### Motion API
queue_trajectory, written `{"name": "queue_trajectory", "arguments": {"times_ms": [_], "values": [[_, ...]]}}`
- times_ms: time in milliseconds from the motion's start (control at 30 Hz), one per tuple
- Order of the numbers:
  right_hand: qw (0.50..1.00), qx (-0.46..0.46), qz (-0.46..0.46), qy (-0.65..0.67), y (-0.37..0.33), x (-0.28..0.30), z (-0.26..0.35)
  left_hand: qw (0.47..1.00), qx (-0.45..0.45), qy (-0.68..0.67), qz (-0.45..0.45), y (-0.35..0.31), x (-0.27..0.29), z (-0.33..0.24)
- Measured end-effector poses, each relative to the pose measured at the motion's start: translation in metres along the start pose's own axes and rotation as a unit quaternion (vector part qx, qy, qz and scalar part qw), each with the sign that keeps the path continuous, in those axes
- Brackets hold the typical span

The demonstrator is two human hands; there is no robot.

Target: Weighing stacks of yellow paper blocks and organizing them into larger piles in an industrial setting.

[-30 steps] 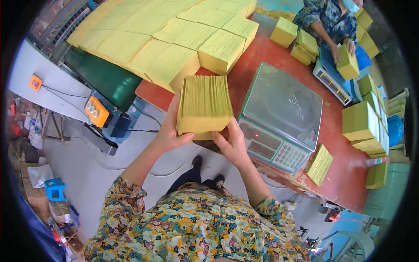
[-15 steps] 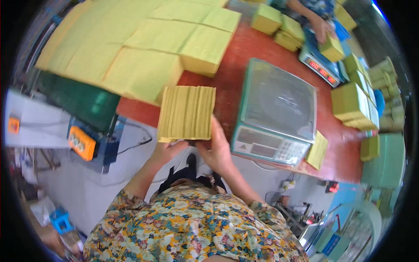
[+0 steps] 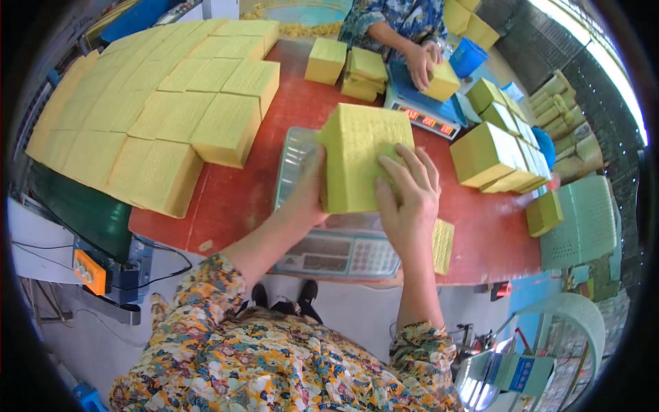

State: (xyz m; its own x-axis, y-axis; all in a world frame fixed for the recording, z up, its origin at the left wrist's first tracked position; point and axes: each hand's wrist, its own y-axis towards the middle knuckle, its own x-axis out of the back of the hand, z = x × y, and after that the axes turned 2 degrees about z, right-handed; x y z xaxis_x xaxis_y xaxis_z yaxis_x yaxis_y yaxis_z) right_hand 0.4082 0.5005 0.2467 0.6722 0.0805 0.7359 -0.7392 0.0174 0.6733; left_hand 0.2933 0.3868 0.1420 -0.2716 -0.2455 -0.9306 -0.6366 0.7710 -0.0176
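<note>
Between my two hands is a thick block of yellow paper sheets (image 3: 357, 154), over the scale. My left hand (image 3: 312, 189) grips its left side, with the fingers partly hidden behind it. The fingers of my right hand (image 3: 412, 196) press against its right face. Below the block is a tabletop scale (image 3: 319, 254) with a keypad along its near edge; my arms and the block hide much of its plate. I cannot tell whether the block touches the plate. A thin yellow paper stack (image 3: 443, 247) lies on the red table to the right of the scale.
Rows of yellow paper blocks (image 3: 165, 110) cover the red table's (image 3: 237, 199) left end. Across it, another person's hands (image 3: 422, 65) hold a block on a blue scale (image 3: 425, 120) with a lit display. More blocks (image 3: 487, 154) stand at right, near a green basket (image 3: 580, 220).
Both hands have carried the paper block right, from beside the rows to over the scale. The block has turned, and my right hand has shifted higher on its right face. The view has also shifted.
</note>
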Motion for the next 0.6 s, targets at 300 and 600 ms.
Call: {"name": "queue_trajectory", "arguments": {"times_ms": [300, 600], "values": [[0.909, -0.225, 0.094, 0.337, 0.001, -0.029, -0.115, 0.982, 0.039, 0.09, -0.163, 0.048, 0.008, 0.038], [0.902, -0.164, 0.112, 0.384, -0.007, -0.018, -0.109, 0.567, -0.196, 0.765, -0.234, -0.052, -0.006, -0.009]]}}
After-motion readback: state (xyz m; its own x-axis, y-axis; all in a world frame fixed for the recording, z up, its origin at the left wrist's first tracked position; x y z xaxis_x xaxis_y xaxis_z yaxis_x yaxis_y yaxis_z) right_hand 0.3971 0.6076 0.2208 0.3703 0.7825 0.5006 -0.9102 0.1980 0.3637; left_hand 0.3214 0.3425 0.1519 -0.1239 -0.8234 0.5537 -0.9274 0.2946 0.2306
